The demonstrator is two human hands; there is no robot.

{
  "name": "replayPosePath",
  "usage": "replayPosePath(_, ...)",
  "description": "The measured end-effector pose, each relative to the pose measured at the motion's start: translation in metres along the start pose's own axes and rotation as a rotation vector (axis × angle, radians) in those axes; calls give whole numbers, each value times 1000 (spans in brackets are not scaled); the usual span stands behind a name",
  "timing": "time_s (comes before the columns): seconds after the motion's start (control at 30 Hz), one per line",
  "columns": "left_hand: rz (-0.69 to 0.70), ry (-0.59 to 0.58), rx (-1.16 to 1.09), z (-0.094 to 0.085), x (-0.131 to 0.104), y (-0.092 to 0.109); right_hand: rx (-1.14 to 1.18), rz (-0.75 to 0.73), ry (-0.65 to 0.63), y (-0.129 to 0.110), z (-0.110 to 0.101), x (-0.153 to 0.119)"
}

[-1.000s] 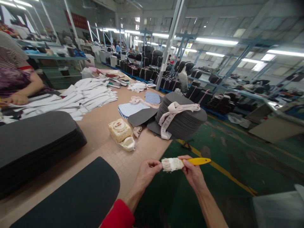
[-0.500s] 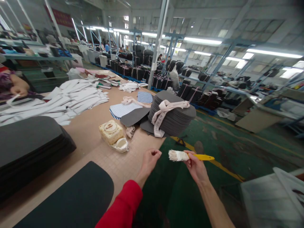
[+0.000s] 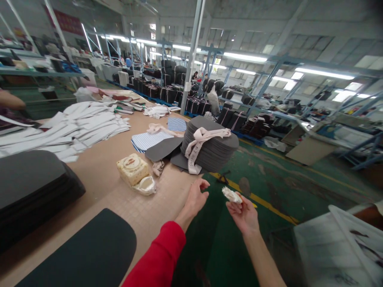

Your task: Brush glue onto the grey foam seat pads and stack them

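One brush [image 3: 231, 195] is gripped in right hand [image 3: 243, 213]; left hand [image 3: 197, 196] is open. One brown table [image 3: 104, 175], one green floor [image 3: 263, 167].

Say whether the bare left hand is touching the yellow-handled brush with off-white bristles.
Apart. The head view shows dark green floor between the left hand and the yellow-handled brush, which the bare right hand holds.

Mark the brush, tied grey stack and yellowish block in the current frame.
Brush [image 3: 231, 195]: head view, white bristle end.
Tied grey stack [image 3: 214, 155]: head view, layered side.
Yellowish block [image 3: 133, 164]: head view, top face.
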State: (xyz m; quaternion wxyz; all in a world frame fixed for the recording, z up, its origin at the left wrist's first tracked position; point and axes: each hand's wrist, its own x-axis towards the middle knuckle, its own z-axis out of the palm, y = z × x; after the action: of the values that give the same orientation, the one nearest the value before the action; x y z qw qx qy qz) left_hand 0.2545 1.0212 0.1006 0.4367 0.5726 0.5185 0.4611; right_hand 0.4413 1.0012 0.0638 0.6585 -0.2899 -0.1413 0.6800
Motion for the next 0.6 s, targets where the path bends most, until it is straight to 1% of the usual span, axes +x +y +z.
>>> replayPosePath(0.07,55,-12,-9,-4,-6,9,27,5,1,3,2,-1)
replayPosePath(0.2,261,-16,18,-11,-18,29,4,22,-15,10,5,2)
replayPosePath(0.27,351,-13,63,-13,-20,36,-27,35,-29,12,8,3)
replayPosePath(0.33,432,-27,122,-16,-21,37,-54,48,-36,14,11,4)
replayPosePath(0.47,584,-43,286,-23,-19,35,-101,66,-35,16,20,2)
replayPosePath(0.6,646,-57,502,-28,-16,34,-186,45,-34,19,24,2)
